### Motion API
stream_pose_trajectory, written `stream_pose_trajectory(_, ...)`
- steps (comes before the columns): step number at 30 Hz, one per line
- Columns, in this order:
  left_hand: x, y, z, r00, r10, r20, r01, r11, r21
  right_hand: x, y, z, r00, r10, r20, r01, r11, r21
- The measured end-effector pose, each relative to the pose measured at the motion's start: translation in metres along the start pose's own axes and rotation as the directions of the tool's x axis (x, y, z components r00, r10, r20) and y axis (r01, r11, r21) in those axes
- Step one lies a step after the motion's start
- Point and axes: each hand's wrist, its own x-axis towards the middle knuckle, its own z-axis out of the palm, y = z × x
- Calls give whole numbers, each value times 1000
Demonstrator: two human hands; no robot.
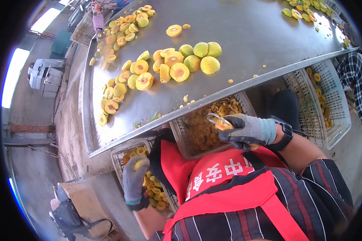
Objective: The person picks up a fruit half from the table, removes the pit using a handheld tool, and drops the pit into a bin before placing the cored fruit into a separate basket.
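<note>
My right hand [250,130], in a grey and black glove, is closed around a wire-loop pitting knife [214,117] and an orange fruit piece [224,123], above a crate [180,138] of scraps. My left hand [135,180], also gloved and slightly blurred, is over a white crate [118,162] of halved peaches at my side. A yellow-green peach half [139,164] shows at its fingers. On the metal table [245,48], a row of whole and halved peaches [179,72] lies in front of me.
The table's raised metal edge [229,91] runs between my hands and the fruit on top. White crates [334,100] with fruit halves stand to the right, near a person's checked sleeve [352,80]. Across the table is another person's arm [97,21]. A cardboard box [84,201] and black bag [68,219] are lower left.
</note>
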Motion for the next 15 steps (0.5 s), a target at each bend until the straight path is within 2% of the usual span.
stream_pose_trajectory(1,-11,-5,-13,980,-180,-87,197,937,288,0,3,-4,1000,-8,-1,8,1000,10)
stream_pose_trajectory(2,-8,-2,-19,980,-181,-89,199,934,298,1,7,-7,1000,-23,-3,23,1000,-4)
stream_pose_trajectory(4,-5,10,-29,980,-24,-198,91,937,336,5,11,-9,999,-42,14,42,999,-20)
stream_pose_trajectory(6,31,38,-19,965,132,-227,-62,954,292,9,12,-7,1000,-11,-7,10,995,-100)
stream_pose_trajectory(7,55,54,-8,944,221,-245,-150,949,279,4,5,-2,997,61,-48,-66,990,-122)
stream_pose_trajectory(8,77,81,4,959,204,-197,-153,957,247,5,7,-2,997,53,-51,-59,991,-122)
stream_pose_trajectory(9,110,83,16,935,325,-142,-283,925,254,6,12,-2,1000,13,-28,-16,994,-112)
stream_pose_trajectory(10,147,82,30,920,372,-122,-351,922,166,5,14,-4,1000,-25,-8,24,995,-101)
stream_pose_trajectory(11,175,93,46,940,335,-67,-337,942,-9,0,7,-2,999,38,-32,-42,993,-112)
stream_pose_trajectory(13,214,107,78,979,204,-30,-206,973,-105,-5,7,-3,998,43,-48,-47,995,-91)
stream_pose_trajectory(14,218,114,89,977,210,-25,-211,971,-109,-7,7,-4,997,54,-47,-57,996,-70)
stream_pose_trajectory(15,220,120,98,974,224,-37,-214,959,183,-9,6,-5,996,79,-51,-82,995,-63)
